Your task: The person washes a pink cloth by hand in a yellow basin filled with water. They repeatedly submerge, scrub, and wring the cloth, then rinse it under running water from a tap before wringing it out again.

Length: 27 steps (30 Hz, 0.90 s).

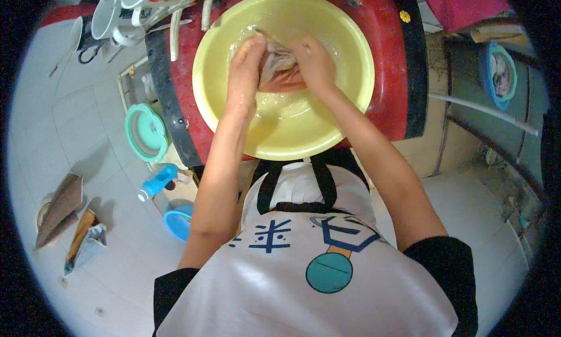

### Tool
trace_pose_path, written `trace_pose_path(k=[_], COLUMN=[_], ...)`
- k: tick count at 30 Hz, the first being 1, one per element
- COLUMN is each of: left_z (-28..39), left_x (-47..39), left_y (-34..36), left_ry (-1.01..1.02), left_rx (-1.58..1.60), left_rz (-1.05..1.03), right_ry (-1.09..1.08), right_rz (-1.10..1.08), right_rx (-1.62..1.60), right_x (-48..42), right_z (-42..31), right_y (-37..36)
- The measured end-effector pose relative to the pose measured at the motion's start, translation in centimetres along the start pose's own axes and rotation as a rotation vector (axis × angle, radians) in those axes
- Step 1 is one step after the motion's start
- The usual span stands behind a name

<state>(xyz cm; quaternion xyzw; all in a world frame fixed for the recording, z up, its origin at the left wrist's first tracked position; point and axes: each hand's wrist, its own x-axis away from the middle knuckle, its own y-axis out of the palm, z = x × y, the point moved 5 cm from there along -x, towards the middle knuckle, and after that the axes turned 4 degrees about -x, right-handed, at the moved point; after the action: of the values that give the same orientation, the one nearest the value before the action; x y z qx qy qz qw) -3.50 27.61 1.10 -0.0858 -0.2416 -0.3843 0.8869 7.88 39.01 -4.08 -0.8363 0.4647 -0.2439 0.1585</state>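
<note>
A large yellow plastic basin (206, 96) with water in it stands on a red surface with black edges. Inside the basin, both hands grip a wet cloth (282, 70), pale towards the top and reddish-orange along its lower part. My left hand (247, 67) holds its left side, fingers curled over the fabric. On the opposite side, my right hand (314, 65) grasps the cloth; it looks slightly blurred. The cloth bunches in folds between them, above or at the water's surface; which of the two I cannot tell.
White mugs (106, 17) hang at the upper left. Below the red table (390, 74) on the left are a mint-green basin (147, 131), a blue bottle (160, 181) and a blue basin (179, 221). At right hangs a pink cloth (464, 4), near another blue basin (491, 74).
</note>
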Motion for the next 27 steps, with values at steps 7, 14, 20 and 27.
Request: trace_pose_path(k=[7,14,20,27], left_z=[3.7,-3.0,-9.0,-8.3], left_x=[4.1,1.2,-2.7,-2.0], left_y=[-2.8,-6.3,-3.7,-0.8], left_ry=[0.602,0.378,0.017,0.196], left_rx=[-0.798,-0.706,-0.715,-1.102], left_rz=[0.331,0.345,0.060,-0.047], right_ry=[-0.269,-0.197,0.044,-0.095], right_rz=[-0.248,-0.253,-0.274,-0.485], right_rx=[0.264,0.200,0.332,0.194], right_x=[6.5,4.8,2.1,2.6], right_z=[0.7,1.1,3.9,6.4], right_y=[-4.1,-2.1,0.5,2.2])
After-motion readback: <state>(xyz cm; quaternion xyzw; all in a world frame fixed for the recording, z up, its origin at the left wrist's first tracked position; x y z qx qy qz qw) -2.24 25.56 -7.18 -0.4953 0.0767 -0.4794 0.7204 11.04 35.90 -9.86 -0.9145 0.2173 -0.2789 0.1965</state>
